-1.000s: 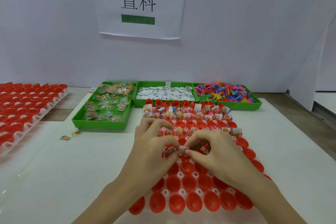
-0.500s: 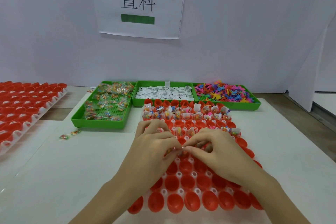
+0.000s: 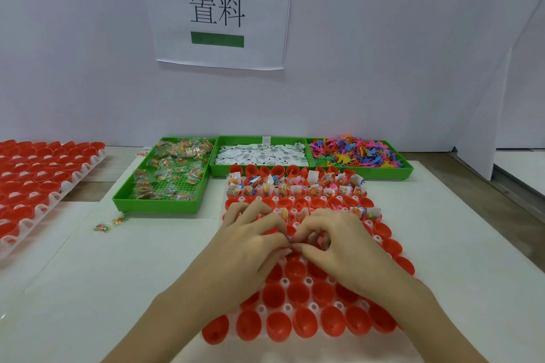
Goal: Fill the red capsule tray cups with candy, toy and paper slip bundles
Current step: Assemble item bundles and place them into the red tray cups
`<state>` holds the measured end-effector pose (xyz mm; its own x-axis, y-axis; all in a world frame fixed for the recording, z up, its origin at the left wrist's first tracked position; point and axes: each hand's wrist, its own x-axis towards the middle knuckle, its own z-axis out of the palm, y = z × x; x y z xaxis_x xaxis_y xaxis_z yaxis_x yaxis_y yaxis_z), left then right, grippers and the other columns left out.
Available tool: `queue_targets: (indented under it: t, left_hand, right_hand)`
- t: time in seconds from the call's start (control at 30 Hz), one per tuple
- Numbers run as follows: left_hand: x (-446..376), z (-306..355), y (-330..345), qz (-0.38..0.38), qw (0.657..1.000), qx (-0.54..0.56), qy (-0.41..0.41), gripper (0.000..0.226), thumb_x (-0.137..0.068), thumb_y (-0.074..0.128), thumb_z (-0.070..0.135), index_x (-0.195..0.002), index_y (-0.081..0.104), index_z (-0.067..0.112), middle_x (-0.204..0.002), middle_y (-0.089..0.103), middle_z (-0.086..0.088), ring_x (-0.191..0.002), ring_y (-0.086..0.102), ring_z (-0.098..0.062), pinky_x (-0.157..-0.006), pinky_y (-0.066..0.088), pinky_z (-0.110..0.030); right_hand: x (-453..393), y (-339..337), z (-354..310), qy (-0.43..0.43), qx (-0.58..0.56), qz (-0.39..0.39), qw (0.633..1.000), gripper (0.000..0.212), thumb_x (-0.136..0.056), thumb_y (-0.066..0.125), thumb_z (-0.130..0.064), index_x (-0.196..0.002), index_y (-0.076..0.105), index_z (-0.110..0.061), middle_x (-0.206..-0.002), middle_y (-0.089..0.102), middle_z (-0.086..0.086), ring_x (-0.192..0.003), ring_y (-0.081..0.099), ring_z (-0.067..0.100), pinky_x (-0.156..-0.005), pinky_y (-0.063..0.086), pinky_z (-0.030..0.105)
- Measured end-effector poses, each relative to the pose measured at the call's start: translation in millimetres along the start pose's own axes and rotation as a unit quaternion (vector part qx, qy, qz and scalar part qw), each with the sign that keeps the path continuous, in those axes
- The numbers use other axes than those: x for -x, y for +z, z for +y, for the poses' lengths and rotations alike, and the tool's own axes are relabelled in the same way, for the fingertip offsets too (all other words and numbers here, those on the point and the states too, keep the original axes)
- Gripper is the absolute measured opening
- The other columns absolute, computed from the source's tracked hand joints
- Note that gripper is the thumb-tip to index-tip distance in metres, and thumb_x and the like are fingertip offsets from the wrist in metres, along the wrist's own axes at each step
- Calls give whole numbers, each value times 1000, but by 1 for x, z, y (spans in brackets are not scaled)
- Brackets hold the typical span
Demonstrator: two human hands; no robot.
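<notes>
Together, curled fingers (image 3: 281, 251) pinching bundle (image 3: 287, 240)

Both hands (image 3: 290, 244) now lower over the red tray (image 3: 298, 330), white slip hidden between fingertips.

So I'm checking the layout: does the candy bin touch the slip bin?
Touching. The head view shows the candy bin with its right wall flush against the slip bin, no gap visible between them.

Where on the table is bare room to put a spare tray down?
Bare white table lies left of the capsule tray, below the two loose candy packets. More lies right of it. The back is crowded with three green trays.
</notes>
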<state>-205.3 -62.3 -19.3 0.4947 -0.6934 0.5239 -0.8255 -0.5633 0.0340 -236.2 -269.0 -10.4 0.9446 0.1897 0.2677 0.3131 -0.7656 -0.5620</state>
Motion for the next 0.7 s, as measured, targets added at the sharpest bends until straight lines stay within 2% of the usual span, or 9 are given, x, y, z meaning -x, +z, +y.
queue_targets:
  t: [0.07, 0.17, 0.3, 0.4, 0.5, 0.6, 0.7]
  left_hand:
    - [1, -3, -2, -16, 1000, 6, 1, 30, -101, 48, 39, -95, 76, 31, -109, 65, 16, -109, 58, -18, -94, 38, -37]
    - [3, -7, -4, -43, 999, 24, 1, 31, -103, 43, 40, -104, 73, 34, -118, 63, 20, -117, 55, -13, -99, 34, -34]
    - [4, -11, -8, -65, 997, 26, 27, 31, -103, 45, 42, -110, 75, 35, -118, 68, 23, -121, 57, -5, -108, 29, -32]
    - [4, -17, -11, -89, 995, 36, 24, 30, -102, 51, 48, -113, 76, 38, -120, 69, 28, -127, 54, 1, -112, 27, -34]
    - [4, -21, -11, -92, 992, 82, 4, 34, -102, 47, 54, -116, 75, 41, -126, 65, 31, -133, 45, 10, -116, 24, -31]
    - [2, -26, -15, -42, 989, 141, -28, 36, -102, 46, 53, -115, 76, 37, -127, 64, 31, -131, 48, 11, -114, 29, -28]
    - [0, -41, -20, 60, 980, 159, -99, 34, -102, 49, 44, -115, 77, 28, -121, 68, 26, -122, 58, 4, -109, 39, -32]
  right_hand:
    - [1, -6, 1, -2, 8, -31, 999, 11, -92, 74, -21, -91, 79, -31, -89, 64, -15, -83, 61, 4, -69, 46, 12]
    - [2, -16, 2, -8, 38, -58, 998, 26, -99, 64, -15, -105, 79, -35, -101, 66, -18, -91, 60, -2, -77, 46, 11]
    - [1, -19, -1, -23, 29, -31, 999, 40, -97, 57, -1, -101, 80, -33, -103, 68, -21, -98, 61, -4, -83, 43, 8]
    - [1, -15, -1, -34, 53, -51, 997, 48, -94, 52, 6, -97, 81, -32, -106, 68, -19, -100, 60, -2, -91, 47, 19]
    - [1, -12, 0, -33, 72, -53, 995, 49, -95, 50, 5, -98, 81, -32, -108, 67, -19, -104, 55, -2, -96, 45, 26]
    - [1, -11, 1, -31, 72, -55, 995, 50, -97, 48, 4, -99, 81, -34, -108, 65, -18, -105, 53, 1, -96, 45, 28]
    - [2, -10, 0, -25, 51, -58, 997, 51, -98, 46, 5, -99, 81, -32, -109, 62, -17, -104, 53, -2, -90, 46, 22]
